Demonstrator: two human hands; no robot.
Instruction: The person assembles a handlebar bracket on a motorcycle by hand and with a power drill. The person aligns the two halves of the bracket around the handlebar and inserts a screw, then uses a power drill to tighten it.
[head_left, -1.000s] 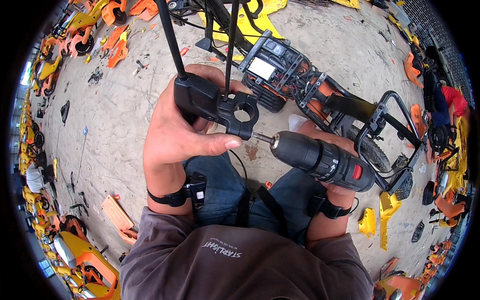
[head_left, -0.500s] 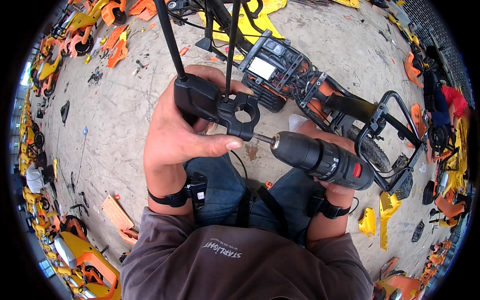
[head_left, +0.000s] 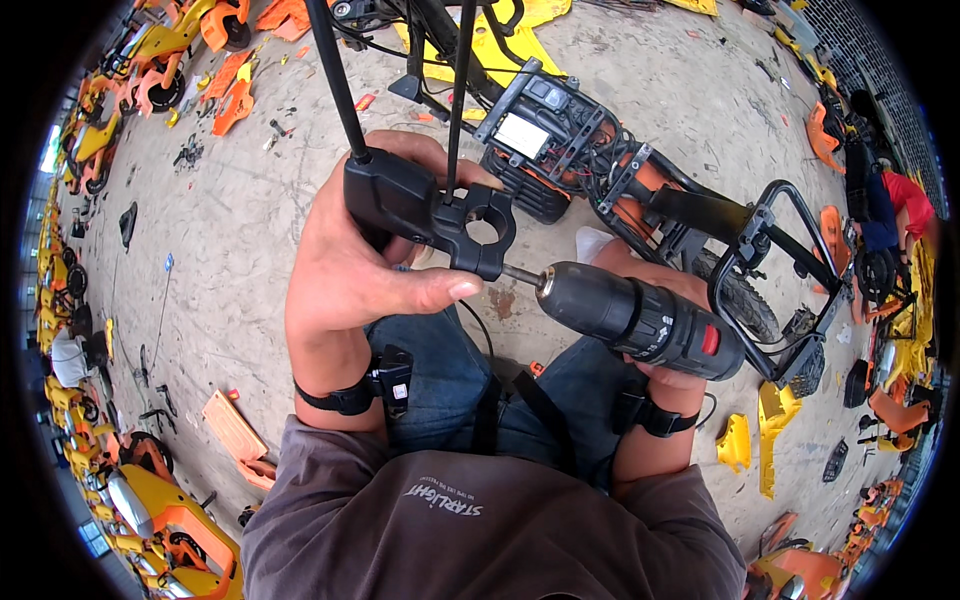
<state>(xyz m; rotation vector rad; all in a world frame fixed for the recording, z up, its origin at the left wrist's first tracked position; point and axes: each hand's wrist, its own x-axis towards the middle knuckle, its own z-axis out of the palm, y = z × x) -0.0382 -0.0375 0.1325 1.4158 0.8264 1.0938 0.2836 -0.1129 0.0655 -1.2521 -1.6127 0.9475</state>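
My left hand [head_left: 365,260] grips a black handlebar clamp [head_left: 405,190], fingers wrapped behind its housing and the thumb along the lower side. Two black rods rise from this part toward the top of the view. Its round opening faces up and holds no bar. In my right hand [head_left: 680,375] is a black cordless drill [head_left: 640,318], pointing left, its grip mostly hidden below the body. The slim bit [head_left: 522,275] reaches the lower end of the clamp ring, just beyond my left thumb tip. Whether it sits in a screw head cannot be made out.
A stripped bike frame [head_left: 690,205] with exposed wiring lies ahead to the right, close to the drill. Yellow panels [head_left: 775,430] and an orange panel [head_left: 235,425] lie on the concrete floor. Rows of yellow and orange bikes [head_left: 170,510] line the left. Another person [head_left: 905,205] bends at far right.
The clamp and the drill have shifted very slightly left together. Both hands keep their hold, and the bit stays at the clamp.
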